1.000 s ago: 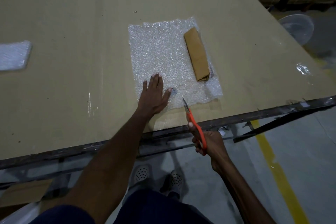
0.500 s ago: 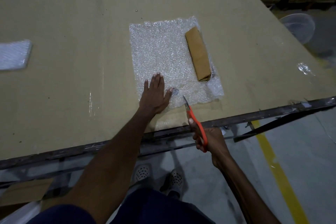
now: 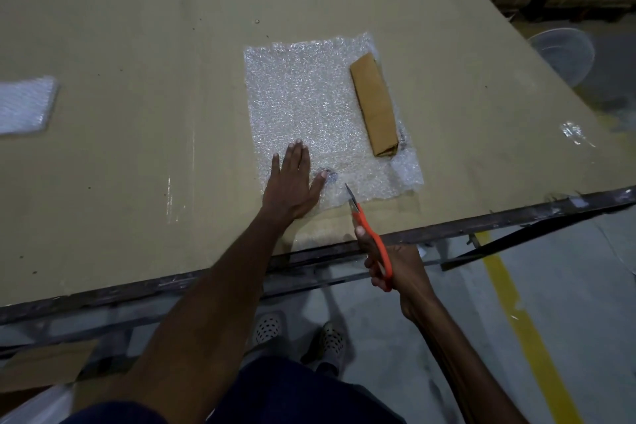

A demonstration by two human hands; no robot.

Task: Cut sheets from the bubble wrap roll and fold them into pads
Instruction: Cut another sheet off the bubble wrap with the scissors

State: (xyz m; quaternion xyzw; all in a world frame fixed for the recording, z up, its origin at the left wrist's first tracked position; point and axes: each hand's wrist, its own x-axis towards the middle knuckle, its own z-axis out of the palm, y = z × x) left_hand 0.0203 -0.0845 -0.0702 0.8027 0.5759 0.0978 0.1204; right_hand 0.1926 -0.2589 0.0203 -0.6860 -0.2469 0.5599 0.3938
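Half the scissors [image 3: 370,237] hidden inside right hand [image 3: 395,268]

No legible text, labels, brands or numbers anywhere in view.

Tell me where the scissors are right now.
The scissors are in the right hand at the table's near edge, tips at the bubble wrap sheet, beside the left hand.

scissors [image 3: 370,237] | edged slightly closer to bubble wrap sheet [image 3: 309,107] | right hand [image 3: 395,268]
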